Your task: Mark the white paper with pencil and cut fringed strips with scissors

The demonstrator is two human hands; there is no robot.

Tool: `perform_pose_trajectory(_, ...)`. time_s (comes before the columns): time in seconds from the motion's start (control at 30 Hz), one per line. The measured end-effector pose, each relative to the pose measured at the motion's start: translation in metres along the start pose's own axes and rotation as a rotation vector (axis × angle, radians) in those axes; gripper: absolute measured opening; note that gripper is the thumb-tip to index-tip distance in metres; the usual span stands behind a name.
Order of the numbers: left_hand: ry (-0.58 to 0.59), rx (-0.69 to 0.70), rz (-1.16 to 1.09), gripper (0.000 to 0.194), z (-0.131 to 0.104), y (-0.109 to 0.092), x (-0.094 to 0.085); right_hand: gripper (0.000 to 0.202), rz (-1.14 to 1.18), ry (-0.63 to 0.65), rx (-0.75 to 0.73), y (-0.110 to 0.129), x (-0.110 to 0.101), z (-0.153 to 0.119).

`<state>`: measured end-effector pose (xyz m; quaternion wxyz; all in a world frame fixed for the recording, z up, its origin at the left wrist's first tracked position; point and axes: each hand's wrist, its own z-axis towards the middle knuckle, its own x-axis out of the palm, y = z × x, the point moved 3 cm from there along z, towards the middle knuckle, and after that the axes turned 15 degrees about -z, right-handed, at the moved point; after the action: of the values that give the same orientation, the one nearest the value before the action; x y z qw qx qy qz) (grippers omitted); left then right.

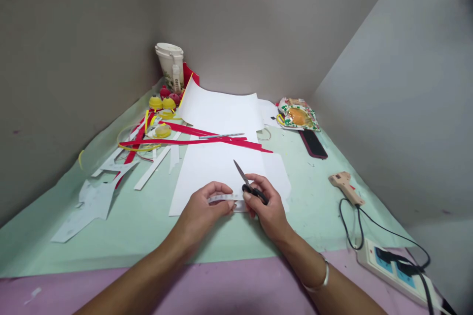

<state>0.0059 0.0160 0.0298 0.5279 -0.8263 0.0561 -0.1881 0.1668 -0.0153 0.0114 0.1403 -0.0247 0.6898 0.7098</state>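
My left hand (210,204) pinches a narrow white strip with small marks (221,197) between thumb and fingers. Its far end reaches the fingertips of my right hand (264,203). That hand is also closed round black-handled scissors (261,195), whose blades point up and to the left, away from me. Whether the blades are fully closed is hard to tell. Beneath both hands lies a large white sheet (195,172). Red strips (173,141) and a thin grey pen-like stick (221,135) rest across it, beyond the hands.
Paper scraps (92,202), yellow pieces (162,131) and a white cup (170,61) are at the left. On the right are a food packet (298,115), a phone (313,144), a glue gun (346,188) with its cable and a power strip (395,270).
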Motion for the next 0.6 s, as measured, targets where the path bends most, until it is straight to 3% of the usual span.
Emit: perform_pose_trajectory(0.6, 0.041, 0.049, 0.01, 0.021, 0.0018, -0.0072, 0.0021, 0.03, -0.019, -0.023, 0.02, 0.0023, -0.001, -0.0004)
